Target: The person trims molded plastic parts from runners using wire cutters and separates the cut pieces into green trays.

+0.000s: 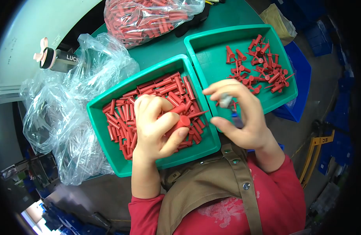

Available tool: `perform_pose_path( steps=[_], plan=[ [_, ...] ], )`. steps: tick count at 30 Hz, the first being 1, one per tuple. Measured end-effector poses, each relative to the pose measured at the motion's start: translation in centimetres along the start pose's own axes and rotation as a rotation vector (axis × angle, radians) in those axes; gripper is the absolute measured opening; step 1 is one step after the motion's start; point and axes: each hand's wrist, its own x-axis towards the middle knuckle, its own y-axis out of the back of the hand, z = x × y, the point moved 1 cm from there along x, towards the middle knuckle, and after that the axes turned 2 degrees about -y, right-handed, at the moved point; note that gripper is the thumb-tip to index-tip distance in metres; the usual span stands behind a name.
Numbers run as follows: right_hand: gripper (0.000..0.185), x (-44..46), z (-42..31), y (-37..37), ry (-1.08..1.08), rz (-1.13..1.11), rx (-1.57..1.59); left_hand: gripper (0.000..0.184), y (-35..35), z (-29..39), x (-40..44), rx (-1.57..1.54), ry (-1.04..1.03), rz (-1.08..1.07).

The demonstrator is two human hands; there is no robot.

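Observation:
My left hand (155, 127) is closed around several red plastic pieces, over the left green tray (106, 152). One held piece (183, 121) shows a round end near the thumb, and a thin red spike points right beside it. Red tubes (127, 111) fill much of that tray. My right hand (241, 113) is over the near edge of the right green tray (211, 51), its fingers curved and thumb apart. A small blurred grey thing (226, 100) shows by its fingers; whether it is held is unclear. Red pieces with thin spikes (262, 64) lie in the right tray.
A clear bag of red pieces (145, 21) lies at the back. Crumpled clear plastic (70, 117) and a bottle (59, 60) are at the left. Beyond the right tray are a blue bin (302, 74) and a beige bag (278, 23).

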Motion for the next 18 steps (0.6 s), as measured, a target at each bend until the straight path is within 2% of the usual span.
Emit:
perform_pose_path(
  steps=[2, 5, 7, 8, 11, 13, 14, 17, 18],
  plan=[
    [0.036, 0.8, 0.2, -1.2, 0.008, -0.069, -0.03, 0.032, -0.1, 0.2, 0.1, -0.002, -0.043, -0.077],
    [0.039, 1.5, 1.1, -2.6, -0.005, -0.156, -0.056, 0.031, -0.4, 0.7, 0.3, -0.036, -0.068, -0.062],
    [0.038, 1.9, 1.6, -2.8, -0.102, -0.2, 0.108, 0.028, 0.1, 0.5, 0.1, -0.04, -0.029, -0.123],
    [0.035, 2.0, 1.9, -2.8, -0.088, -0.104, 0.1, 0.028, 0.5, 0.5, 0.2, -0.05, -0.027, -0.06],
    [0.028, 2.3, 2.2, -2.2, -0.246, 0.177, 0.395, 0.028, 2.1, -0.1, -0.4, -0.053, 0.045, 0.075],
    [0.024, 2.0, 3.0, -1.2, -0.189, 0.159, 0.502, 0.026, 3.0, -0.5, -0.1, 0.104, 0.074, -0.122],
    [0.024, 2.0, 3.1, -1.1, -0.14, 0.171, 0.546, 0.028, 2.6, -0.4, 0.2, 0.192, 0.124, -0.145],
    [0.026, 1.6, 3.5, -1.5, -0.074, 0.159, 0.574, 0.044, 1.4, -0.2, 0.3, 0.023, 0.266, -0.079],
    [0.028, 1.5, 3.5, -1.7, -0.055, 0.14, 0.565, 0.039, 1.2, -0.3, 0.1, -0.104, 0.266, -0.011]
  ],
)
